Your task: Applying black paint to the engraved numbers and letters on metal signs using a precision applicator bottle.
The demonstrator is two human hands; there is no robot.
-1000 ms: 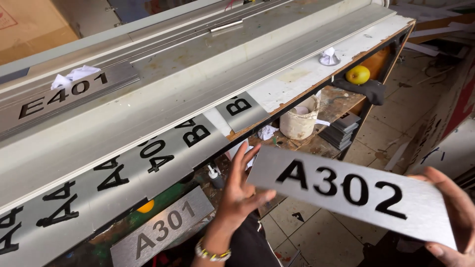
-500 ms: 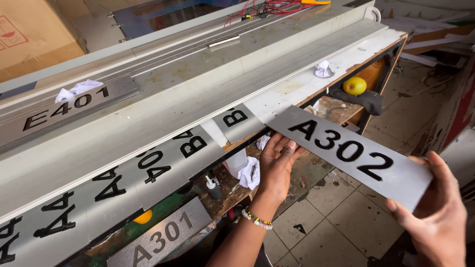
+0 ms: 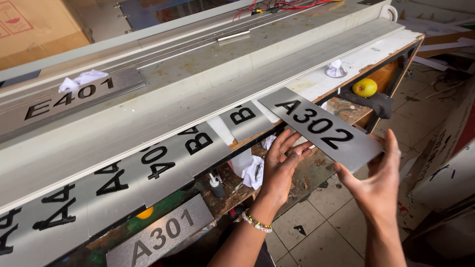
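I hold a long brushed-metal sign plate (image 3: 316, 126) with raised black characters between both hands. My left hand (image 3: 282, 165) supports its underside near the middle, palm up with fingers spread. My right hand (image 3: 378, 180) grips its near right end. The plate's far end rests on the front edge of the pale workbench (image 3: 163, 118), beside a row of similar plates (image 3: 123, 175) that overlap along that edge.
Another plate (image 3: 161, 235) lies on the lower shelf, and one (image 3: 69, 99) sits further back on the bench by a crumpled tissue (image 3: 81, 79). A yellow fruit (image 3: 364, 87) rests on dark cloth. A white bottle and rag (image 3: 250, 168) sit under the bench. Tiled floor lies below right.
Both hands have carried the plate up and to the left, from over the floor to the bench edge, where its far end now lies beside the other plates.
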